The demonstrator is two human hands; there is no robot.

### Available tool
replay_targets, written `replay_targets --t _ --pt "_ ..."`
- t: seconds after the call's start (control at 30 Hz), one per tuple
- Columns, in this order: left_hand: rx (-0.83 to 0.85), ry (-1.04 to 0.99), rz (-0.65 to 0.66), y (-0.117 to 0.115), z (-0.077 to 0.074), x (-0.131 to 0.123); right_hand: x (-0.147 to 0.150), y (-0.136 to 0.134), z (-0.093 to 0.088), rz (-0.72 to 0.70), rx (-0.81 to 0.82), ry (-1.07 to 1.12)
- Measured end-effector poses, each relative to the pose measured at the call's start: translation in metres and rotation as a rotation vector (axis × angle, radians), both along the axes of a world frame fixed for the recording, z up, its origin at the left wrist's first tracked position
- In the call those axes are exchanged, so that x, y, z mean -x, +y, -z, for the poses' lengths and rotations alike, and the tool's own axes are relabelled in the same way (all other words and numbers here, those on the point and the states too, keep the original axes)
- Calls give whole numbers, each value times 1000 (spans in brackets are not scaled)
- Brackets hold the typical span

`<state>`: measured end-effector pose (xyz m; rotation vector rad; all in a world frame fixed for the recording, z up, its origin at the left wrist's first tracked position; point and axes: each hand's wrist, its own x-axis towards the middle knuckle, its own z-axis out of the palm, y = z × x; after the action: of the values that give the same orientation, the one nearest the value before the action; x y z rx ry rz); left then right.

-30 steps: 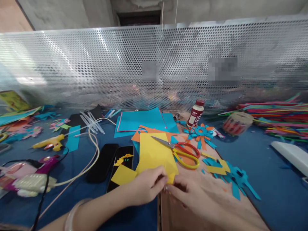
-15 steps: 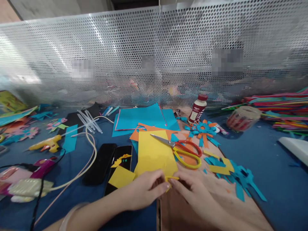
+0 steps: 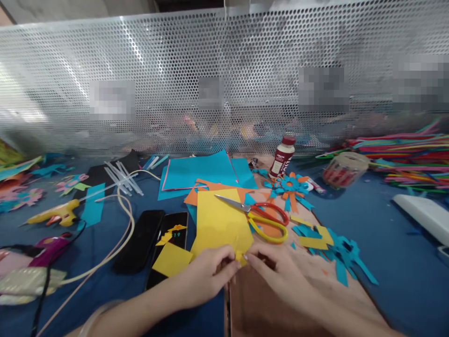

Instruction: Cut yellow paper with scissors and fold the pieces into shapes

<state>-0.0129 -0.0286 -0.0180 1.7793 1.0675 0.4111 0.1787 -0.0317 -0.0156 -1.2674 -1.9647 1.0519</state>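
A small folded piece of yellow paper (image 3: 241,258) is between my hands, just over the near end of a yellow paper sheet (image 3: 219,220). My left hand (image 3: 213,271) pinches it from the left. At its right edge, the fingertips of my right hand (image 3: 271,267) are pressed together on the same piece. Scissors (image 3: 257,214) with red and yellow handles lie open across the yellow sheet. Left of my left hand, a yellow paper square (image 3: 171,260) and small cut yellow pieces (image 3: 170,234) rest on a phone (image 3: 177,220).
Another black phone (image 3: 140,241), a yellow glue gun (image 3: 56,213) and looping cables lie left. Blue sheets (image 3: 196,171) are stacked behind. A bottle (image 3: 282,157), blue-orange paper flower (image 3: 290,187), tape roll (image 3: 345,169) and pipe cleaners (image 3: 403,154) stand or lie right. A perforated metal panel (image 3: 157,126) closes the back.
My right fingers have shifted slightly on the folded yellow paper, which now looks more bunched between both hands. The whole view has drifted, so the things appear a little further left.
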Motion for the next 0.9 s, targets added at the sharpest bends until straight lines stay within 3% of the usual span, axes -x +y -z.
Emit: replay_targets --t 0.13,0.4,0.63,0.77,0.9 --pt "3 -2 12 2 0 0 2 -2 5 16 25 75" --pt "120 -44 15 2 4 1 0 5 -9 -23 89 8" --pt "29 20 58 -4 2 2 5 3 6 -55 73 108" --pt "-71 18 -29 -4 4 1 6 3 10 8 62 48" --pt "73 -153 -91 1 9 1 5 2 10 17 4 55"
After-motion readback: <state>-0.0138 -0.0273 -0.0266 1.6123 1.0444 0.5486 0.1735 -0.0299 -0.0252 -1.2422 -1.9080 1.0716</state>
